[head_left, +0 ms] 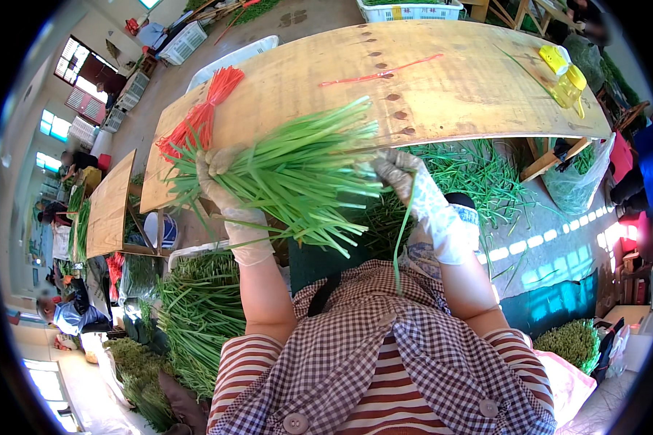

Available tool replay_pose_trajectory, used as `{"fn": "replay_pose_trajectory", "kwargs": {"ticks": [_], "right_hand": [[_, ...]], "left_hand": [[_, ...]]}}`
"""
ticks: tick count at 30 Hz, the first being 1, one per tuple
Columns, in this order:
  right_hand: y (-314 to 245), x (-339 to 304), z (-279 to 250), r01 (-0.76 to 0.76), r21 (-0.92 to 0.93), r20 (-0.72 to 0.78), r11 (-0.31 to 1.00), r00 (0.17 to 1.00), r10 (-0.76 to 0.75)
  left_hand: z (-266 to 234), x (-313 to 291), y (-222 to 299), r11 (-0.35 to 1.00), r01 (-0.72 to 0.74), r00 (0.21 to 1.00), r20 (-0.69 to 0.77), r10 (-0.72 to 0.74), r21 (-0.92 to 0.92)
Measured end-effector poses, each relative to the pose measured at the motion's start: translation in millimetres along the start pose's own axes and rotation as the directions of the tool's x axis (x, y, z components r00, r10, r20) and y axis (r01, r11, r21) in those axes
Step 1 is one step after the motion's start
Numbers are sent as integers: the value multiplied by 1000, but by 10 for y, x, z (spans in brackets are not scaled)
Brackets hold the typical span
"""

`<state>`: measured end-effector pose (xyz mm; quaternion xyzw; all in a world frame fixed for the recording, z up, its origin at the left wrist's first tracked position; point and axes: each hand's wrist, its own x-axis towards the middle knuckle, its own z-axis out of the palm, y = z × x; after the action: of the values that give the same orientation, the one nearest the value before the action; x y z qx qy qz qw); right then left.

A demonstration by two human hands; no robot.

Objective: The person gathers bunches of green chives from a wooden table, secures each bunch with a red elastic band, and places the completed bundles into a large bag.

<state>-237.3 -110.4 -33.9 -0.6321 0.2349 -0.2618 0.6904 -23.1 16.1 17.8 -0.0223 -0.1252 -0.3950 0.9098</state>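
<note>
My left hand [221, 165], in a pale glove, is closed round a thick bunch of green chives [297, 170]. The bunch is held over the near edge of the wooden table, its leaves fanning out to the right. My right hand [403, 174], also gloved, is by the right side of the bunch with its fingers drawn together. From it a single loose chive leaf [399, 246] hangs down in front of my apron. Just behind my left hand, a bundle of red ties [204, 116] lies on the table.
One red tie [381, 70] and a yellow plastic object [567, 76] lie on the wooden table [464, 94]. A large pile of chives [203, 312] is at my left. Loose leaves [479, 177] litter the floor beyond my right arm. Other people work at the far left.
</note>
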Motion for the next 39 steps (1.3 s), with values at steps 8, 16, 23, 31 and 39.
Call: {"fn": "replay_pose_trajectory", "kwargs": {"ticks": [8, 16, 23, 31, 39], "right_hand": [[110, -5, 12, 232, -5, 19, 973, 973, -232], [393, -90, -638, 87, 165, -340, 982, 940, -26], [35, -165, 9, 484, -500, 290, 718, 875, -387], [74, -400, -248, -192, 224, 176, 956, 972, 154], [350, -514, -1181, 1, -151, -158, 988, 987, -25]], "left_hand": [[-41, 8, -54, 994, -8, 998, -60, 14, 112], [90, -23, 78, 995, 23, 963, 268, 4, -98], [-151, 7, -64, 996, 44, 974, 219, -60, 76], [-128, 27, -47, 992, 26, 999, -39, -22, 121], [-136, -26, 308, 998, 68, 997, 31, -69, 11]]}}
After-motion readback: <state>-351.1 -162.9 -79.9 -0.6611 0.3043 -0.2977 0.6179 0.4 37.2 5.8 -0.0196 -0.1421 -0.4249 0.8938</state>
